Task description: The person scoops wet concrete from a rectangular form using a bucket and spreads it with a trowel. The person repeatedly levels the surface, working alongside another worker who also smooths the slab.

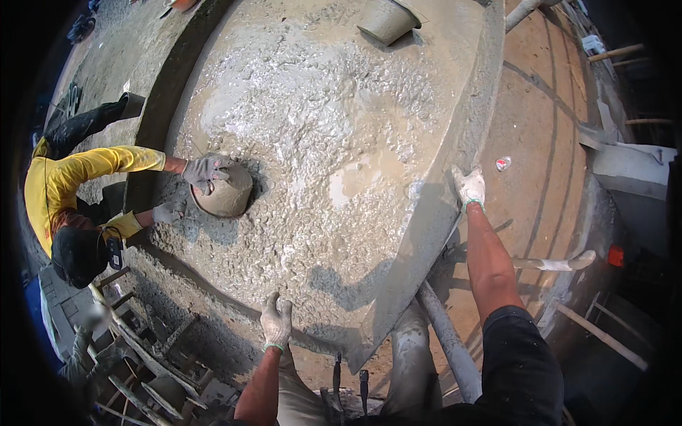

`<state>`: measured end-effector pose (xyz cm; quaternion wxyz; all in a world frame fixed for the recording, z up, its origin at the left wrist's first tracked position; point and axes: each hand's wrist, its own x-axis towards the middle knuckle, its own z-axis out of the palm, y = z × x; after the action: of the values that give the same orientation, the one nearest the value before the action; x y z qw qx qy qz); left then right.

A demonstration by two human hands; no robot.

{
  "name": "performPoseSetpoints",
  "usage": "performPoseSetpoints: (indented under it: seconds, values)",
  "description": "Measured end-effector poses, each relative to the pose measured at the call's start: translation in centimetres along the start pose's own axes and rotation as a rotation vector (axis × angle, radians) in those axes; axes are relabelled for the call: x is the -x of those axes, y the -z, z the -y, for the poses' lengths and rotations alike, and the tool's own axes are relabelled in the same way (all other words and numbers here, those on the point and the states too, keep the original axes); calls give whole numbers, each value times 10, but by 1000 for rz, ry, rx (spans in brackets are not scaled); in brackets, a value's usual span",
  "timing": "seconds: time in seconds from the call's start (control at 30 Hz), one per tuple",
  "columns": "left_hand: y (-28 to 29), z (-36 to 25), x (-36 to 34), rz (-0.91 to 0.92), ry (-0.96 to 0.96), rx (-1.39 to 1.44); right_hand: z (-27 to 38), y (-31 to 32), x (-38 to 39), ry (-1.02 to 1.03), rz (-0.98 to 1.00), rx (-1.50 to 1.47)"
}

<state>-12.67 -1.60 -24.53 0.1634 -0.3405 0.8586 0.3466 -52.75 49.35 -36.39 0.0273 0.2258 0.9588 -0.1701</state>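
Observation:
A broad mixing trough [477, 96] with grey, raised walls holds wet concrete [284, 128], lumpy and glistening, with watery patches. My left hand [275, 323], in a pale knitted glove, is at the near wall with its fingers apart and nothing in them. My right hand [470, 187], gloved alike, rests against the top of the right wall, its fingers stretched out along the edge. Across the trough at the left, a co-worker in a yellow top [71, 181] has one grey-gloved hand on a cement-coated bucket [231, 193] tipped in the mix; their other hand is at the left wall.
Another bucket [389, 21] lies tilted at the far end of the trough. A pole [451, 348] slants beside my legs, and a wooden handle [554, 263] sticks out at the right. Ladder-like timber [145, 362] stands lower left, near another person's hand [84, 339].

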Motion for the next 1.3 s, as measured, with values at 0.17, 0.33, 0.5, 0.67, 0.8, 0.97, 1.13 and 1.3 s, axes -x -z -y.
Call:
performPoseSetpoints:
  seconds: [0.17,0.33,0.5,0.67,0.8,0.97,1.13,1.3]
  values:
    - [-150,-293,-251,160,-528,-166,-7,-30,-50,-379,86,-518]
    - [-224,-564,-452,-109,-934,-398,7,-18,-42,-365,48,-273]
    - [-241,-717,-554,-381,-966,-732,20,-3,-48,-528,145,-421]
    - [-257,-765,-606,-441,-843,-1286,20,-1,-53,-463,107,-374]
    - [-280,-759,-606,-292,-878,-1370,18,-3,-49,-468,141,-373]
    - [-311,-674,-552,-59,-890,-1126,16,-16,-45,-443,68,-341]
    - [-255,-582,-513,-339,-741,-111,8,-28,-42,-477,73,-488]
    - [-212,-445,-429,-151,-274,665,2,-25,-41,-414,94,-487]
